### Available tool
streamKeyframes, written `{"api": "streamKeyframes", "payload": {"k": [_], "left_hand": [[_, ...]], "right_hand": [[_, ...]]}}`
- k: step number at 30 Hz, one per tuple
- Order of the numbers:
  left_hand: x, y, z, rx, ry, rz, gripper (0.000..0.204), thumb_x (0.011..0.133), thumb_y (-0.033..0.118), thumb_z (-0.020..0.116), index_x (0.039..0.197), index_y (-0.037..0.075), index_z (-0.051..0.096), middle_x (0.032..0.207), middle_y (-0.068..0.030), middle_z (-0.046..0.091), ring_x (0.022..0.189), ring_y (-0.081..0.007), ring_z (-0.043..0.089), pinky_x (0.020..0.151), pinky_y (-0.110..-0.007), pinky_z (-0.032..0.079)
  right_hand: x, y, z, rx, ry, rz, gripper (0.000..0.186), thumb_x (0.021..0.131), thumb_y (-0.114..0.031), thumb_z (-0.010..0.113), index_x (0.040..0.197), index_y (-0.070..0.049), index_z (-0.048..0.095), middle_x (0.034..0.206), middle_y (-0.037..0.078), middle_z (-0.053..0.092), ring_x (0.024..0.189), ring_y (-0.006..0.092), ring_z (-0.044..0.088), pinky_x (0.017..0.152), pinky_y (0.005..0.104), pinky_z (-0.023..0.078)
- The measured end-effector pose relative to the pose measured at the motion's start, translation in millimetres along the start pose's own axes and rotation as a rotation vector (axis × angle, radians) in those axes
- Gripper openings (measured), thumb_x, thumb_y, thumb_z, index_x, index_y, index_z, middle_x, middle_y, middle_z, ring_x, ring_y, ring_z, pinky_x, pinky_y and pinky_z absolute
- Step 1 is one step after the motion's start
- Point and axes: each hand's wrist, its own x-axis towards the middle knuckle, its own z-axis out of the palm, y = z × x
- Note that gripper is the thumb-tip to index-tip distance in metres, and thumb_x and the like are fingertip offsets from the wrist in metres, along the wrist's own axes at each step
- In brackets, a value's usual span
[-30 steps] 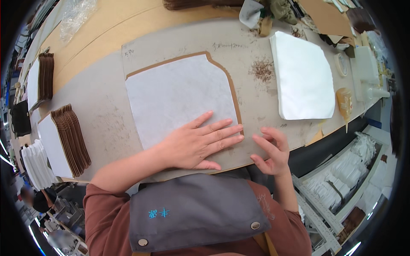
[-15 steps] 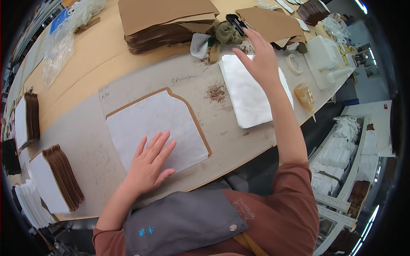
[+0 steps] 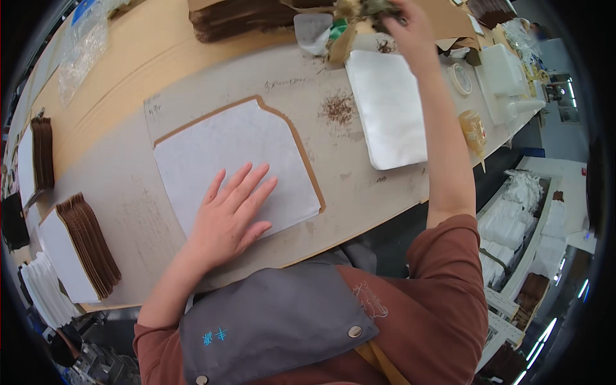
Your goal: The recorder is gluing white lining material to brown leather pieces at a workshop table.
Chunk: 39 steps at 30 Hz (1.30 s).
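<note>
Spread flat, my left hand sensibly steadied the white panel; beyond it, my right hand met olive cloth, grip unclear.

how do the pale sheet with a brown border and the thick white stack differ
The flat pale sheet with a brown border shows brown on two sides; the thick white stack of sheets shows none. The sheet looks thin, the stack thicker. The left hand is over the sheet, while the right forearm crosses over the stack. Both lie on the grey work surface.
</note>
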Motion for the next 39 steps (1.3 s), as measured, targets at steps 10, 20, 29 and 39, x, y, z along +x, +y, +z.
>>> {"api": "streamKeyframes", "payload": {"k": [10,20,29,39], "left_hand": [[34.1,22.1,30.3,0.118,0.087,-0.096,0.078,0.092,0.035,0.069,0.158,0.009,0.035,0.164,-0.0109,0.033,0.152,-0.0309,0.032,0.123,-0.053,0.022],[35.0,23.4,48.6,0.188,0.122,-0.096,0.077,0.093,0.041,0.063,0.158,0.010,0.035,0.165,-0.0113,0.033,0.152,-0.0295,0.031,0.124,-0.052,0.019],[31.7,23.5,48.7,0.193,0.117,-0.111,0.077,0.093,0.040,0.063,0.158,0.010,0.035,0.164,-0.0113,0.034,0.152,-0.0291,0.031,0.124,-0.052,0.019],[35.1,23.5,46.7,0.193,0.123,-0.106,0.078,0.092,0.041,0.064,0.158,0.010,0.035,0.164,-0.0113,0.033,0.152,-0.0297,0.032,0.124,-0.053,0.020]], "right_hand": [[-171.2,-190.5,-39.5,-0.230,-0.533,-0.288,0.037,0.064,-0.008,0.078,0.099,-0.011,0.066,0.111,0.007,0.064,0.093,0.0272,0.062,0.095,0.0435,0.046],[-224.9,-199.9,-35.7,-0.122,-0.391,-0.174,0.037,0.066,-0.012,0.079,0.102,-0.017,0.072,0.099,-0.003,0.063,0.090,0.0176,0.061,0.084,0.0348,0.042],[-216.7,-205.5,-49.1,-0.216,-0.305,-0.193,0.032,0.070,-0.012,0.075,0.102,-0.016,0.074,0.103,-0.006,0.065,0.091,0.0162,0.061,0.083,0.0338,0.041],[-211.9,-202.1,-39.2,-0.217,-0.390,-0.207,0.030,0.070,-0.013,0.073,0.100,-0.015,0.073,0.096,-0.006,0.064,0.088,0.0178,0.060,0.082,0.0344,0.041]]}}
